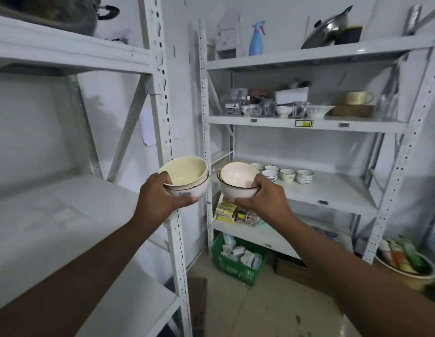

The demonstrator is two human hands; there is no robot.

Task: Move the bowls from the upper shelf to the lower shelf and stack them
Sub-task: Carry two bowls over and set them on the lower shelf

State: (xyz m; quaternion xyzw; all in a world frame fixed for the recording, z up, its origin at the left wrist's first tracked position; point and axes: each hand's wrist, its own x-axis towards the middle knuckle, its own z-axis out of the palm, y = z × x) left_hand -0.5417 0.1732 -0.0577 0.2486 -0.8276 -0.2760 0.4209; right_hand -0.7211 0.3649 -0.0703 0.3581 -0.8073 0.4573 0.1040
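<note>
Two stacked bowls [187,181], a cream one nested in a white one with a dark rim, are held in the air by the left hand [163,195], thumb over the rim and fingers curled under the base. Just beside, the right hand [260,198] grips a second pair of bowls [238,181] the same way. Both pairs are in front of a white shelf post [163,93]. Behind, on the lower shelf [333,188] of the right rack, stand small cups [287,174]. A green basket [236,263] sits on the floor.
</note>
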